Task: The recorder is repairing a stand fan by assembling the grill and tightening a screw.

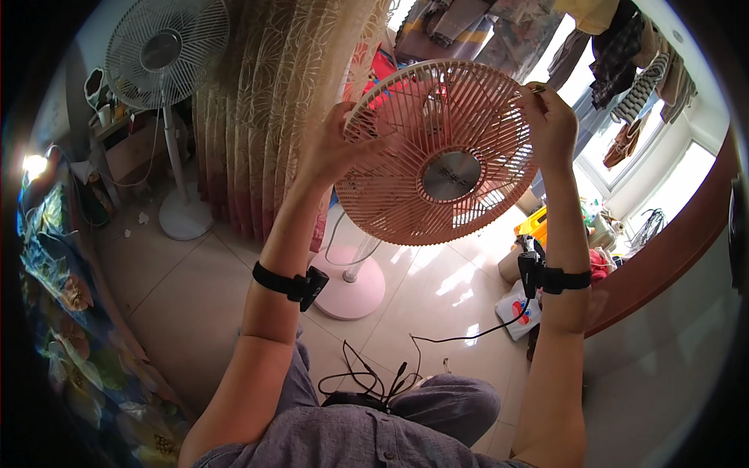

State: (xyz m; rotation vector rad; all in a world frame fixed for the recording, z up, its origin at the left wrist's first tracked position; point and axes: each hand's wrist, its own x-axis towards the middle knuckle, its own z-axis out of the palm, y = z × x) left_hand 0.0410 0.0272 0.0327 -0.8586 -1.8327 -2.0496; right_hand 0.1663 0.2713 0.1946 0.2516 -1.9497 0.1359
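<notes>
Fan grille (446, 173) — probably light, stiff, brittle-ribbed — is best held by its rim, where left hand (334, 153) and right hand (554, 125) grip it.

"What stands around the near fan (452, 175)?"
"Another fan (161, 51) at ten o'clock, the curtain (253, 117) between them."
"And the clothes (618, 66)?"
"Hanging at two o'clock, beyond the right grip (552, 129)."

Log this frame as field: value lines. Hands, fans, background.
left hand: at left rim of the pink fan grille
right hand: fingers bent at the grille's upper-right rim
grip: firmness unclear, both hands
pink base: on tiled floor, below grille
second fan: white, standing at left
background: patterned curtain, hanging clothes
</notes>
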